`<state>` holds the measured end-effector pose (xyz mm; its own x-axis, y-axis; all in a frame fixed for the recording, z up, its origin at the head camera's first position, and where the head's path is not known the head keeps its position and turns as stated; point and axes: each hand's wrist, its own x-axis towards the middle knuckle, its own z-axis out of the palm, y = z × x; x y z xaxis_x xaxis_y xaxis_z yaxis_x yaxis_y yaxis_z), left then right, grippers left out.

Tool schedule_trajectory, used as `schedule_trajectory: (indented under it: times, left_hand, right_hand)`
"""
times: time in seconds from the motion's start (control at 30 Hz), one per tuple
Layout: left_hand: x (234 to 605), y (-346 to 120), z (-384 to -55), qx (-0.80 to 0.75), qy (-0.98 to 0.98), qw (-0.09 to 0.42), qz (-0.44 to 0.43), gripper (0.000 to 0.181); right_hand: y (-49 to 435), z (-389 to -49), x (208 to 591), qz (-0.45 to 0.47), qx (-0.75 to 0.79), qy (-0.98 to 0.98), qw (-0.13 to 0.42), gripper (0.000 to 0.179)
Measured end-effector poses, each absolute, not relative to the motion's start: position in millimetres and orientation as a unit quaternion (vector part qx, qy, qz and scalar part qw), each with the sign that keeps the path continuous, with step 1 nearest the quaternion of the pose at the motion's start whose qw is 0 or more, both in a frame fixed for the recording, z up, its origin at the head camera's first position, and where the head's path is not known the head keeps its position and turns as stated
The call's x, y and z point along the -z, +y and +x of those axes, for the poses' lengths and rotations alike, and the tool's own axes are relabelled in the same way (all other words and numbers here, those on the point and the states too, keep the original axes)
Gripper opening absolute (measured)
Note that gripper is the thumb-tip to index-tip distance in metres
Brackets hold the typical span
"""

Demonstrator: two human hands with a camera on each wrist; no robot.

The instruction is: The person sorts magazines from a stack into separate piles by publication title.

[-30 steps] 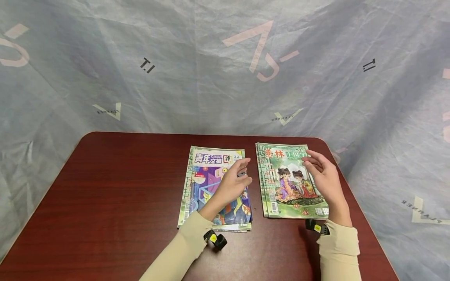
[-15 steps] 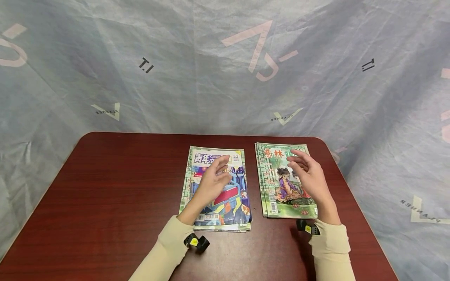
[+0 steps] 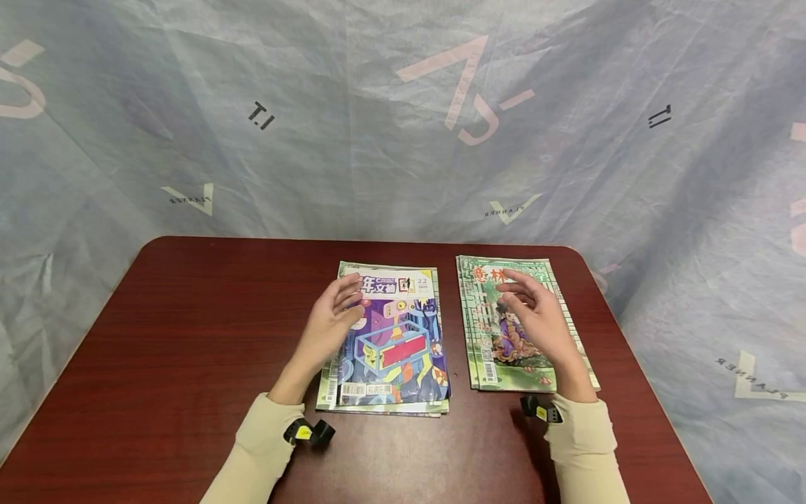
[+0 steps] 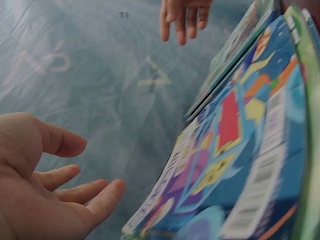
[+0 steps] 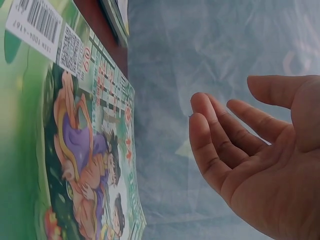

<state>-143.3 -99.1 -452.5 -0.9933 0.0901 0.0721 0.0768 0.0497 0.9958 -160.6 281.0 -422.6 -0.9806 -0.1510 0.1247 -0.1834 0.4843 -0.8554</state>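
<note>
Two stacks of magazines lie side by side on the table. The left stack is topped by a purple and blue magazine (image 3: 397,350), with green-edged ones beneath it. On the right stack the top one is a green magazine (image 3: 485,343) with two drawn figures, partly covered from the head view. My left hand (image 3: 329,318) hovers over the left edge of the purple magazine, fingers loosely bent, holding nothing. Above the green magazine hangs my right hand (image 3: 543,318), also holding nothing. Both wrist views show the palms apart from the covers.
The dark red-brown table (image 3: 189,336) extends left of the stacks and has rounded far corners. Behind it hangs a grey printed curtain (image 3: 340,126). A narrow strip of table separates the two stacks.
My left hand has moved left across the purple magazine to its left edge. My right hand has shifted left over the green magazine. Both stacks stay where they were.
</note>
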Motion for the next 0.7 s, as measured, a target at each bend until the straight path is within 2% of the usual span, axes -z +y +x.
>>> schedule_trajectory:
  times: [0.33,0.7]
  left_hand:
    - [445,-126,-143,-0.656,0.754,0.006,0.046,0.060]
    - [449,-135,-142,-0.641,0.766,0.027,0.031,0.057]
  right_hand:
    - [263,-161,426,0.126,-0.505,-0.854,0.008,0.049]
    - [240,-163,436,0.135,-0.514,-0.846,-0.031,0.048]
